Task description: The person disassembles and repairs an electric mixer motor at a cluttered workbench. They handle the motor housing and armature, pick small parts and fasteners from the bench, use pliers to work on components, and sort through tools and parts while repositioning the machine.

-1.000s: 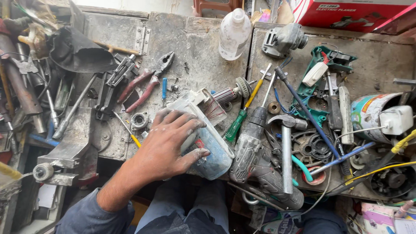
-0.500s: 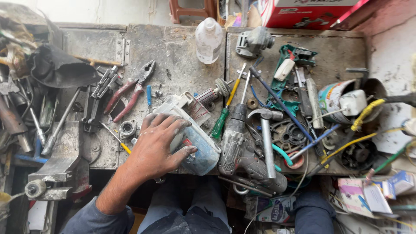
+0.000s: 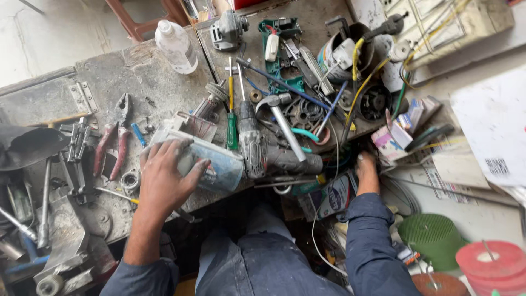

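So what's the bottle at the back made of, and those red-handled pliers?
The bottle looks like clear, slightly cloudy plastic: light passes through it, and it has a white cap. The pliers seem to be dull grey metal at the jaws, with red handles that look like a rubbery or plastic coating, scuffed and grimy. The left hand rests nearby on a pale tool casing, probably plastic.

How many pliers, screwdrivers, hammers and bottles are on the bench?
Pliers: 1
Screwdrivers: 1, green handle
Hammers: 1
Bottles: 1
Total: 4
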